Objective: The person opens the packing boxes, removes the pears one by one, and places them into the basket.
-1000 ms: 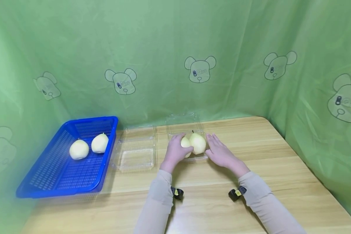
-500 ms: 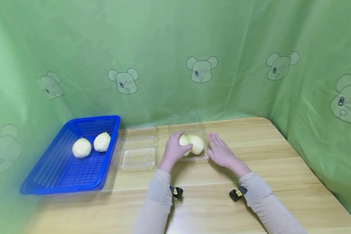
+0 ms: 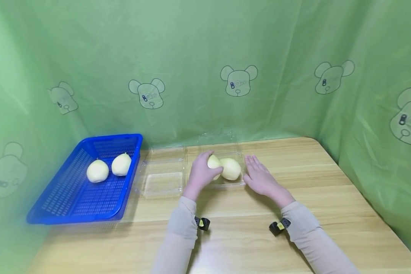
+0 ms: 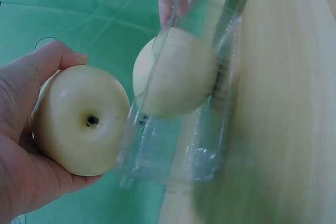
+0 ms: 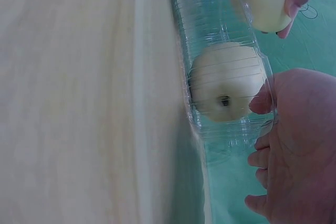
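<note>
My left hand (image 3: 199, 173) grips a pale yellow pear (image 4: 84, 114), thumb and fingers spread round its sides. In the left wrist view this pear's dimpled end faces the camera, beside the rim of a clear plastic clamshell box (image 5: 231, 129). Another pear (image 3: 231, 170) lies on its side in the box's right part, its dimpled end toward the right wrist camera. At the box's right end is my right hand (image 3: 262, 180), its fingers straight and together in the head view. Its thumb (image 5: 261, 100) touches the rim near the corner.
The box's clear lid (image 3: 216, 141) stands raised behind it. To the left sits a second clear clamshell box (image 3: 162, 184) with its lid up. Further left, a blue plastic basket (image 3: 89, 207) holds two pears (image 3: 97, 171). A green curtain (image 3: 191, 45) hangs behind the wooden table (image 3: 239, 236).
The pear at the right has tipped from stem up onto its side. My left hand has drawn slightly left with its pear. The right hand stays at the box's end.
</note>
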The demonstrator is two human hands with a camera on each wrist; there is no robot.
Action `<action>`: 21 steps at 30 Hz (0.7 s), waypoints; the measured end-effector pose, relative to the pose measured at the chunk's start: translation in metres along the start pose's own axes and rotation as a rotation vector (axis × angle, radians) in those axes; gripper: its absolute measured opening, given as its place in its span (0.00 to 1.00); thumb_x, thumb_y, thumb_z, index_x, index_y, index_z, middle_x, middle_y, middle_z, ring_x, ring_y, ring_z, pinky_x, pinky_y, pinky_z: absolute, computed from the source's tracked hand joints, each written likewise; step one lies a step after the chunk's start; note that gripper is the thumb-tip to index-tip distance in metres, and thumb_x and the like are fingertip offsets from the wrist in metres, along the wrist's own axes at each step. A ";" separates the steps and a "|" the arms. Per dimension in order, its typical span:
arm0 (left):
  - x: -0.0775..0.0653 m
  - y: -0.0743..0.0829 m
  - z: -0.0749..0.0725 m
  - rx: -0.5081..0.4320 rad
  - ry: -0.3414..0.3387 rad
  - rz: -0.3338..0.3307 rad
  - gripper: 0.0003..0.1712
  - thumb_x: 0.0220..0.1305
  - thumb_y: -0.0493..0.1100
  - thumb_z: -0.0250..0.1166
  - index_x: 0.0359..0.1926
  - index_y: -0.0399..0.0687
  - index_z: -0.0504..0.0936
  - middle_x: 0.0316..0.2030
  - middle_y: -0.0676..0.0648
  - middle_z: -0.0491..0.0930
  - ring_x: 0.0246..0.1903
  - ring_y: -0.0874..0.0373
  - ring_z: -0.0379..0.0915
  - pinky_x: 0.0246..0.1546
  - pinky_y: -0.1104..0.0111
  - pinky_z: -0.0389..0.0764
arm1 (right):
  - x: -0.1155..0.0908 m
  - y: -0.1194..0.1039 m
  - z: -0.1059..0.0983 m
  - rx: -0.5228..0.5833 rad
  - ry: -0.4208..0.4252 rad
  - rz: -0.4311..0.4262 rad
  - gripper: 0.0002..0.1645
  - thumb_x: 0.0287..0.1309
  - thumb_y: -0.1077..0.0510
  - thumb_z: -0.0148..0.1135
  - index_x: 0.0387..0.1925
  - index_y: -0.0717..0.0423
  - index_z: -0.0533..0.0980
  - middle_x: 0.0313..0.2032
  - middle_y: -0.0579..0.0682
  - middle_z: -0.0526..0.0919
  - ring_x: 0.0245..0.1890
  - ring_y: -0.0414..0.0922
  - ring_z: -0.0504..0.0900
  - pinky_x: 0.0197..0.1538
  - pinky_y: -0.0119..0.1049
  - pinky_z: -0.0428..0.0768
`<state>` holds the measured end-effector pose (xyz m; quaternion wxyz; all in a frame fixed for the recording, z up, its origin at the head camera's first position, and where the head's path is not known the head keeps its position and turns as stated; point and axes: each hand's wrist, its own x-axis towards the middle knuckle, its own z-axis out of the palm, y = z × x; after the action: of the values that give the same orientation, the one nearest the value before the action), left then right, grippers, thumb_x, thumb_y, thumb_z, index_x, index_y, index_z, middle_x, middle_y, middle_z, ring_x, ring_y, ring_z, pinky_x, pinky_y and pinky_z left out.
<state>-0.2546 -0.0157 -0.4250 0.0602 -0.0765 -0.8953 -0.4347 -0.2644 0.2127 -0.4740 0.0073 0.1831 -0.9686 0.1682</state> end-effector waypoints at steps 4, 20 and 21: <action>-0.002 0.000 -0.008 0.007 0.007 0.001 0.43 0.50 0.46 0.73 0.68 0.48 0.69 0.64 0.41 0.72 0.59 0.43 0.71 0.56 0.51 0.78 | 0.000 -0.001 -0.001 0.007 0.004 0.001 0.40 0.70 0.51 0.40 0.73 0.70 0.44 0.75 0.66 0.44 0.76 0.64 0.41 0.76 0.59 0.46; -0.006 -0.004 -0.044 0.046 0.052 0.025 0.44 0.49 0.45 0.73 0.68 0.45 0.68 0.63 0.40 0.71 0.57 0.43 0.71 0.50 0.53 0.82 | 0.001 0.000 -0.001 0.015 -0.005 0.006 0.40 0.70 0.52 0.40 0.73 0.70 0.43 0.75 0.66 0.43 0.76 0.64 0.40 0.77 0.58 0.46; -0.006 -0.005 -0.045 0.045 0.056 0.022 0.44 0.49 0.45 0.73 0.68 0.45 0.68 0.63 0.40 0.71 0.57 0.43 0.72 0.49 0.53 0.83 | 0.001 0.000 -0.001 0.015 -0.004 0.004 0.40 0.70 0.51 0.40 0.73 0.71 0.43 0.75 0.66 0.43 0.76 0.64 0.40 0.77 0.58 0.46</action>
<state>-0.2472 -0.0550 -0.4017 0.0915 -0.0727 -0.9019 -0.4158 -0.2656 0.2125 -0.4734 0.0034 0.1814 -0.9677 0.1749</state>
